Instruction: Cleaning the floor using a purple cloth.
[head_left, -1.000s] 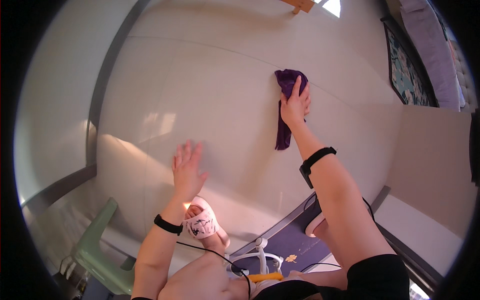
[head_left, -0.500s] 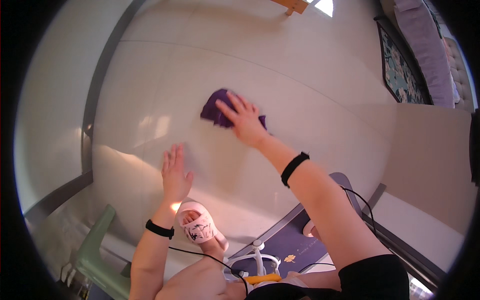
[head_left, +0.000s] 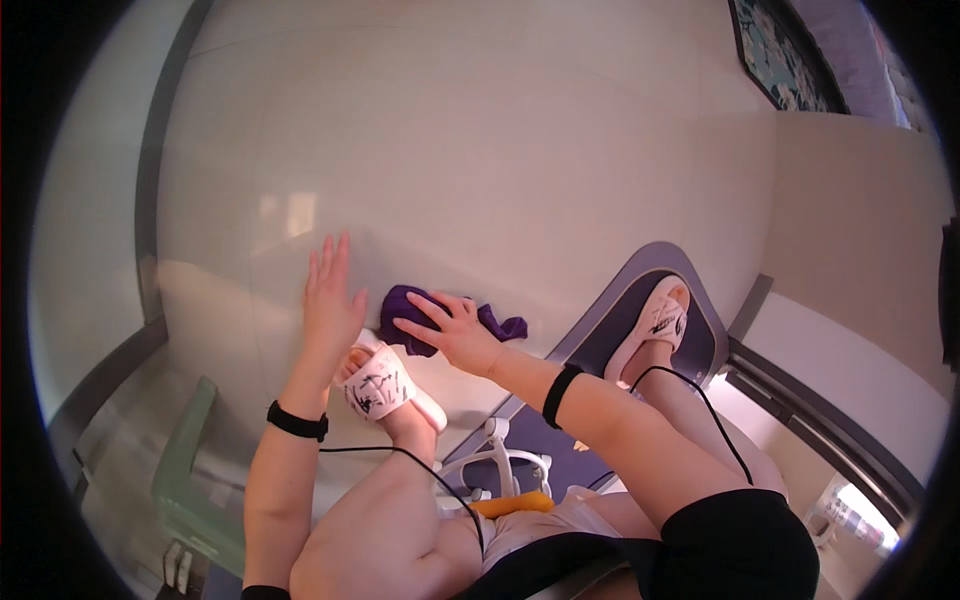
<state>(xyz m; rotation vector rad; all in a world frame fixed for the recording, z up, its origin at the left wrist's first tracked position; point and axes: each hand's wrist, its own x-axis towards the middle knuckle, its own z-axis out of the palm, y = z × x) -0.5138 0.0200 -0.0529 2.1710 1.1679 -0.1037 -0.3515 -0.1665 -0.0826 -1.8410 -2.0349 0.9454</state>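
Note:
A crumpled purple cloth [head_left: 406, 316] lies on the pale tiled floor [head_left: 450, 170], close to the toe of my left slipper [head_left: 380, 384]. My right hand [head_left: 450, 325] rests on top of it, fingers spread and pressing it down; its loose end sticks out to the right, past the hand. Left of the cloth, my left hand [head_left: 333, 295] is stretched out with nothing in it. Its fingers point away from me, and I cannot tell whether it touches the floor.
My right slipper [head_left: 652, 325] stands on a dark grey mat [head_left: 610, 355]. White castor legs [head_left: 513, 462] show beneath me. A green plastic piece of furniture [head_left: 190, 470] is at the lower left, beside a grey skirting strip [head_left: 147, 220]. A black cable [head_left: 715, 412] hangs across my legs.
My right hand has drawn the purple cloth back toward me, from mid-floor to near my left foot. The view has tilted down, and my right slipper now shows fully.

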